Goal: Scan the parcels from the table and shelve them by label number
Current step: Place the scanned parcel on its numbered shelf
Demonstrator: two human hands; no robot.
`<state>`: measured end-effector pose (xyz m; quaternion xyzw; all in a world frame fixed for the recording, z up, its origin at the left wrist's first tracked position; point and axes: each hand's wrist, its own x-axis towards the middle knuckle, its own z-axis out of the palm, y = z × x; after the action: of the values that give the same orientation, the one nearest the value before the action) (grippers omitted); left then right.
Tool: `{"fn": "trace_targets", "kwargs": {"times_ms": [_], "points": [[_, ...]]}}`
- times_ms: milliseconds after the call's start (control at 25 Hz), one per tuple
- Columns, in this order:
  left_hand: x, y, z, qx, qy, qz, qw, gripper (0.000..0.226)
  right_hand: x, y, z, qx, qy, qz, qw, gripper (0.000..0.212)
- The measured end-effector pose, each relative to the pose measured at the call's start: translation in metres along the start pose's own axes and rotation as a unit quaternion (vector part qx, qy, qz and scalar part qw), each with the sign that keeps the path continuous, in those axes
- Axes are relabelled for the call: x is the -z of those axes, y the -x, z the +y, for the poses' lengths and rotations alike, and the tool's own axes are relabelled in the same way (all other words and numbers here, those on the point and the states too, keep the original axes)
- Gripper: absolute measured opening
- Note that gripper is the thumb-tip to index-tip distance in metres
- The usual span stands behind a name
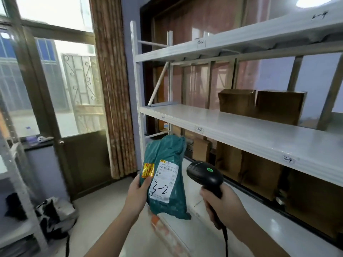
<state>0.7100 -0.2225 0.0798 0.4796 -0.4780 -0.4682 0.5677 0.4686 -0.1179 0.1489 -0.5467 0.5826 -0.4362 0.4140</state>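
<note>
My left hand [138,193] grips a teal plastic parcel bag [168,160] upright by its left edge, thumb on the front. The bag's white label [163,180] has "3-2" handwritten on it, with a yellow and red sticker beside it. My right hand [220,206] holds a black barcode scanner [206,177] by the handle, just right of the parcel, with a green light lit on top. The white shelving unit [232,130] stands ahead and to the right, its shelf edge marked "3-3" and "3-4".
Two brown cardboard boxes [259,104] sit on the middle shelf at the right, and several more boxes [259,171] stand on the shelf below. A curtain [113,89] and glass door [46,80] are at the left. Dark clutter [50,217] lies on the floor at lower left.
</note>
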Motion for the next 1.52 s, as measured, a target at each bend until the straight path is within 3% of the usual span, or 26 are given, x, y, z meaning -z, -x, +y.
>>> {"fn": "trace_targets", "kwargs": {"times_ms": [200, 400, 880, 1200, 1520], "points": [[0.039, -0.083, 0.031, -0.055, 0.005, 0.043, 0.998, 0.016, -0.037, -0.079, -0.043, 0.068, 0.020, -0.008, 0.997, 0.008], [0.059, -0.191, 0.048, -0.081, -0.003, 0.065, 0.995, 0.015, -0.060, -0.177, -0.065, 0.113, 0.023, -0.021, 0.993, 0.014], [0.071, -0.442, 0.079, -0.132, -0.010, 0.030, 0.991, 0.017, -0.107, -0.410, -0.111, 0.129, 0.018, -0.010, 0.991, 0.033], [0.069, -0.616, 0.097, -0.134, 0.018, -0.037, 0.990, 0.012, -0.167, -0.517, -0.124, 0.098, 0.006, 0.091, 0.991, 0.024], [-0.001, -0.761, 0.116, -0.147, -0.018, -0.152, 0.977, 0.016, -0.174, -0.554, -0.117, 0.006, -0.011, 0.212, 0.977, 0.017]]}}
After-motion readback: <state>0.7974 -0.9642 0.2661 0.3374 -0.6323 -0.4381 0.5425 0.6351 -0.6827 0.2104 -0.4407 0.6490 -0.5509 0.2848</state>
